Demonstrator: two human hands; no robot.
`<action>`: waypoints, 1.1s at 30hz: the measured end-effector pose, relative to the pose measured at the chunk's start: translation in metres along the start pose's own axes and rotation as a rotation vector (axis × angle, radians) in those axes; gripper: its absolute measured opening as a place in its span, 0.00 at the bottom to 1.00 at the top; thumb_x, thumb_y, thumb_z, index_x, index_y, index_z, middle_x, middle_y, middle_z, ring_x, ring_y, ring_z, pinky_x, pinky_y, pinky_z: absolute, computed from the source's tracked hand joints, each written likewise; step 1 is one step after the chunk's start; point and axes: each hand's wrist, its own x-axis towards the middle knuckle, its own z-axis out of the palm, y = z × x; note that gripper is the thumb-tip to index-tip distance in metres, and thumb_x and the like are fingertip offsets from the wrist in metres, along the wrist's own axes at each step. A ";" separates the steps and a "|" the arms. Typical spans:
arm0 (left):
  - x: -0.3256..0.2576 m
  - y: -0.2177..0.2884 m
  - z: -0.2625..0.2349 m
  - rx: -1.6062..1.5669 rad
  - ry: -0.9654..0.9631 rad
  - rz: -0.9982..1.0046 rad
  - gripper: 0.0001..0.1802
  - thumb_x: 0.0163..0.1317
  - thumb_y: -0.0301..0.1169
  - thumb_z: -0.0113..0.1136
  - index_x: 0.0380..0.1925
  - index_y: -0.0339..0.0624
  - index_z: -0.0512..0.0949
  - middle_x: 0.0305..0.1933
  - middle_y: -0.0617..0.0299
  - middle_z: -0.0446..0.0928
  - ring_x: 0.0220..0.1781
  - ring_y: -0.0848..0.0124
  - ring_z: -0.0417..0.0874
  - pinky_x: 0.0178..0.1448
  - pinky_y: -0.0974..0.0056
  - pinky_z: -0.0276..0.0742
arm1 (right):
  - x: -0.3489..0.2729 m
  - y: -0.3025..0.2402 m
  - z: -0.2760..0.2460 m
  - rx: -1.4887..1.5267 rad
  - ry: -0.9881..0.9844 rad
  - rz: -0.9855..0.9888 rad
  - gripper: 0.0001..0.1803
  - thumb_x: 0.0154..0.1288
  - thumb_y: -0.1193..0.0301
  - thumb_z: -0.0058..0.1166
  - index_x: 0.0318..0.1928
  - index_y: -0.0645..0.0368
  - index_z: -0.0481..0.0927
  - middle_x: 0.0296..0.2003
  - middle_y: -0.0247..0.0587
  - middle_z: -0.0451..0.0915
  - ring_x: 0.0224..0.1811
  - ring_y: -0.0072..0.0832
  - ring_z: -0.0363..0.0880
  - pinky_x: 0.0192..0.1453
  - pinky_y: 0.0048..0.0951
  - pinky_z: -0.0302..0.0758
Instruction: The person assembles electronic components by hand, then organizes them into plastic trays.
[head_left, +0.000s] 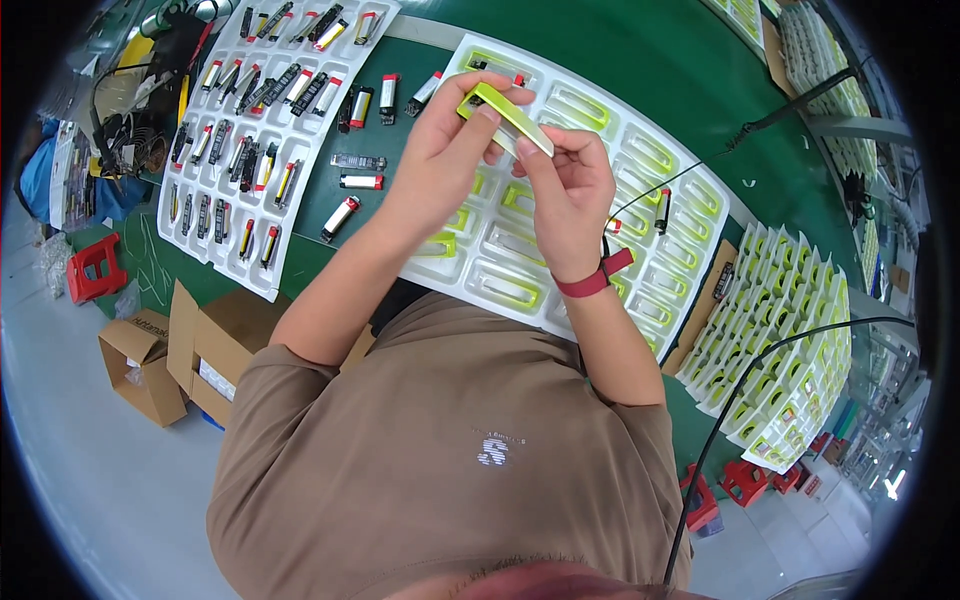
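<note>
Both hands hold one long yellow-green plastic shell (506,113) above the white moulded tray (655,300). My left hand (455,140) pinches the shell's left end between thumb and fingers. My right hand (568,195) grips its right end from below; a red band (598,277) circles that wrist. The tray under my hands carries several more yellow-green shells (508,284) in its pockets. A small black part shows at the shell's far end, and what it is cannot be told.
A second white tray (190,225) at the left holds several small batteries and black parts. Loose batteries (341,216) lie on the green table between the trays. Stacked trays (790,350) stand at the right. Cardboard boxes (165,355) and a red stool (92,268) sit on the floor.
</note>
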 end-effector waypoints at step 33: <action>0.002 0.016 -0.071 -0.287 0.062 -0.229 0.13 0.75 0.27 0.52 0.56 0.34 0.74 0.61 0.43 0.78 0.43 0.69 0.81 0.53 0.66 0.79 | 0.248 0.079 -0.058 -1.434 -0.448 -0.654 0.11 0.68 0.67 0.57 0.48 0.56 0.83 0.44 0.43 0.86 0.51 0.42 0.82 0.55 0.42 0.80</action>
